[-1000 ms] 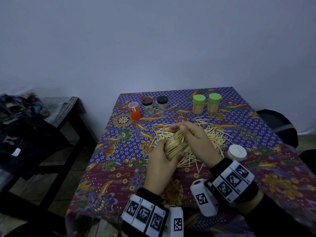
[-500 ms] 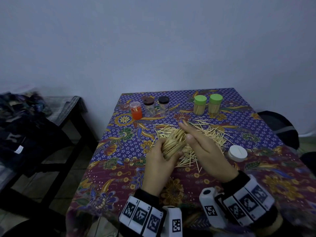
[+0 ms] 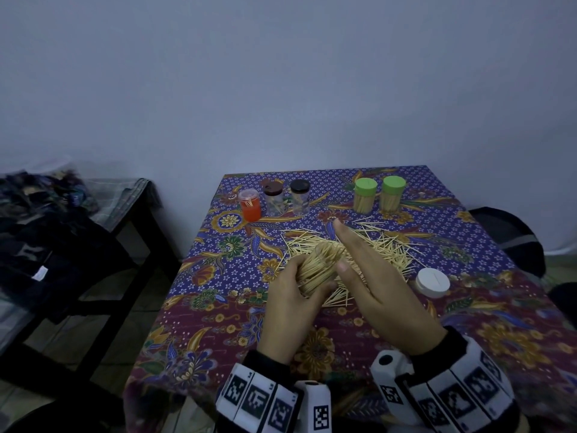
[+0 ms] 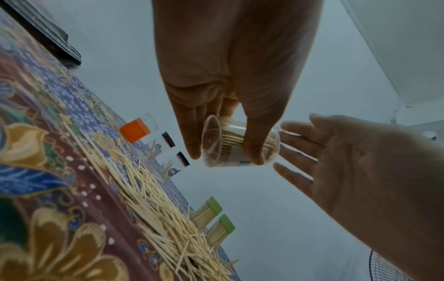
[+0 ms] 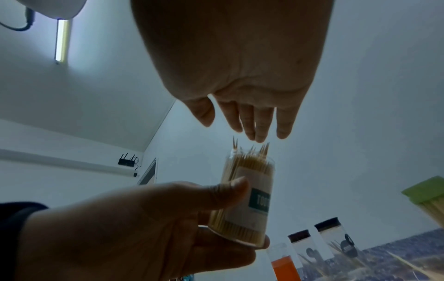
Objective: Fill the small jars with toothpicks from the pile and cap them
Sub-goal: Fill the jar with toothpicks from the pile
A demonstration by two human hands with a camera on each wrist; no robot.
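Left hand (image 3: pixel 288 303) grips a clear jar (image 3: pixel 318 270) packed with toothpicks, thumb and fingers curled round its wall, jar tilted with the mouth away from the person, above the near edge of the pile (image 3: pixel 368 245). Right hand (image 3: pixel 384 295) is flat, fingers straight, holding nothing, palm just beside the jar mouth.

Step, as judged: levelling the toothpick tips so the jar can be capped. Next move calls for pressing the proud tips flush, then fetching the white cap (image 3: pixel 432 281), which lies on the table (image 3: pixel 218 307) right of the pile.

Farther back: two green-capped jars (image 3: pixel 379 195), full; an orange jar (image 3: pixel 249 204) and two dark-capped jars (image 3: pixel 285 196), nearly empty.

Right wrist view alone shows tips standing above the rim and a printed label on the jar; whether the fingers touch the tips I cannot tell. Left wrist view alone shows the jar's clear base. Only the head view shows the cap.
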